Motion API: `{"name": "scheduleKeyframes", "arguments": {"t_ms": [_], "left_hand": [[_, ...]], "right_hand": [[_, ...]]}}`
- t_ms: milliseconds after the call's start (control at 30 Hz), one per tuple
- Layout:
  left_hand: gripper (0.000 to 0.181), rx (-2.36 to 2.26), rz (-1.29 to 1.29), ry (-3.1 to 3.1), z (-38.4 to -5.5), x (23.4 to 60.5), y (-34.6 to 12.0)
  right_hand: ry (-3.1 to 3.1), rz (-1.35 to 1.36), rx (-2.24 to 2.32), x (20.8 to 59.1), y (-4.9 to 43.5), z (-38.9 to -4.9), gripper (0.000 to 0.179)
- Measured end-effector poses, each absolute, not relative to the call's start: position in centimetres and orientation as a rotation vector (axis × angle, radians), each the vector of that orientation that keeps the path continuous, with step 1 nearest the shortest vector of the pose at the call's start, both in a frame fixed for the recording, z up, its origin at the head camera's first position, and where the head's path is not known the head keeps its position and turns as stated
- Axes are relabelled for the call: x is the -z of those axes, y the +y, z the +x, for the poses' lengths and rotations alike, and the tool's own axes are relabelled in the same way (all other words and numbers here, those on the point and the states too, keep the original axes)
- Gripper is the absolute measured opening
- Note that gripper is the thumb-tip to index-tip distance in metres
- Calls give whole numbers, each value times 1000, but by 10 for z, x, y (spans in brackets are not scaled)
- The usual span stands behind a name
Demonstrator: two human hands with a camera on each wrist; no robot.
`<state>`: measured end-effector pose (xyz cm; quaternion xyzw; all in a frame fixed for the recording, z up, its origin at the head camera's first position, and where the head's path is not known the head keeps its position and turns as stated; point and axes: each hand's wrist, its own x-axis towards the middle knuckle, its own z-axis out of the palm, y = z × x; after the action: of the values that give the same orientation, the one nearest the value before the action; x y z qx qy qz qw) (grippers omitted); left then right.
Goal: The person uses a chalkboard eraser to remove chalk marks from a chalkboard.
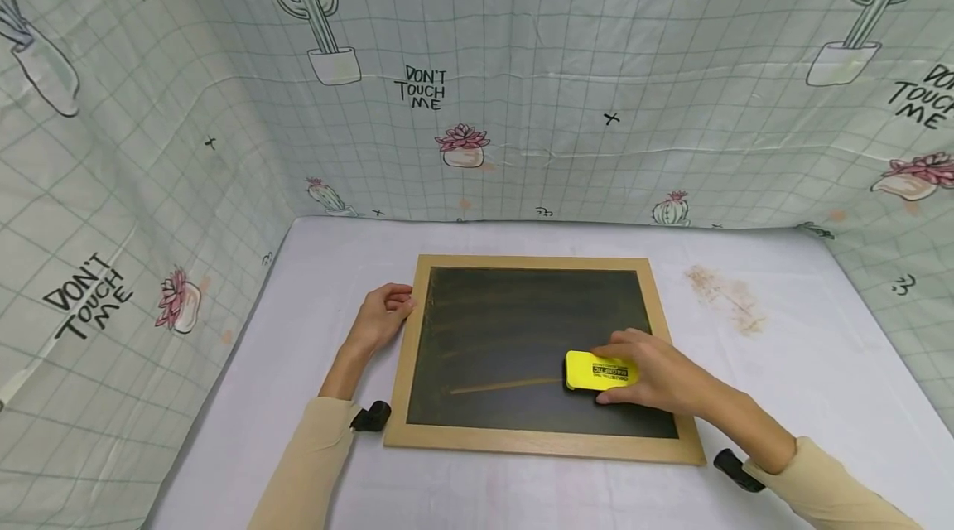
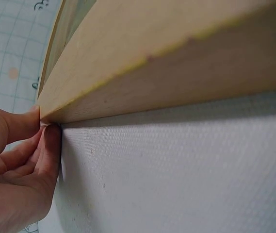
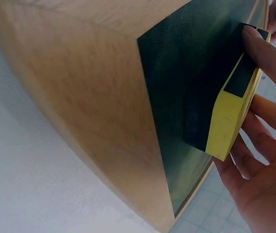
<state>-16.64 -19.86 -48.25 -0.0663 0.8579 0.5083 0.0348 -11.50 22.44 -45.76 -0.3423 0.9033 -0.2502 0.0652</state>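
Note:
A chalkboard in a light wooden frame lies flat on the white-covered table. My right hand grips a yellow magnetic eraser, thumb along one side and fingers along the other. Its dark felt side faces the board's lower right area. A tan chalk line runs left from the eraser, and faint smears show higher on the board. At the frame's left side, my left hand pinches the wooden edge between thumb and curled fingers.
A brownish dust smudge marks the tablecloth right of the board. A grid-patterned cloth with cactus drawings hangs behind and on both sides. Black wrist devices show at both sleeves.

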Motion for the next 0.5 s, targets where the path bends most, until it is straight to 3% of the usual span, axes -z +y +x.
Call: {"name": "scheduleKeyframes", "arguments": {"t_ms": [500], "left_hand": [[28, -1575, -196, 2639, -167, 483, -198]], "right_hand": [[2763, -969, 694, 459, 204, -115, 59]]}}
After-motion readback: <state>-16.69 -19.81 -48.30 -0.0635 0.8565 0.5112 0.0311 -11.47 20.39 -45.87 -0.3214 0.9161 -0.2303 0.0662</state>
